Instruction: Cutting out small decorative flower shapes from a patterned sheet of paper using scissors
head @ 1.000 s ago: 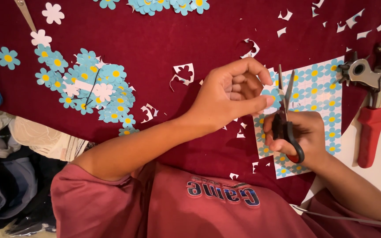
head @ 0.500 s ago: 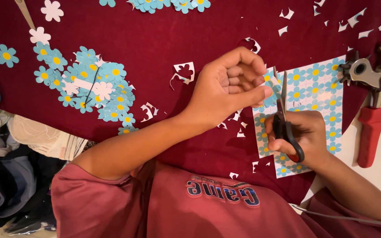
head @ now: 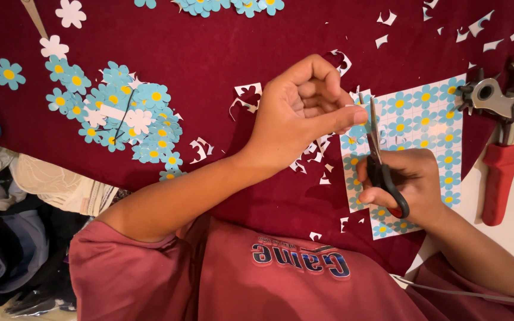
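Your right hand (head: 408, 185) is closed around the black handles of a pair of scissors (head: 381, 159), fingers through the loops, blades pointing to 12 o'clock and slightly parted. Your left hand (head: 304, 113) reaches in from 8 o'clock, forearm slanting across the maroon surface (head: 209, 47), fingers curled and thumb and forefinger pinching a small paper piece (head: 358, 128) at the blades. Beneath both hands lies a sheet of printed blue flowers (head: 429, 131). A pile of cut-out flowers (head: 126, 119) sits at 9 o'clock, a red-handled hole punch (head: 504, 148) at 3 o'clock, and white paper scraps (head: 200, 150) are scattered around.
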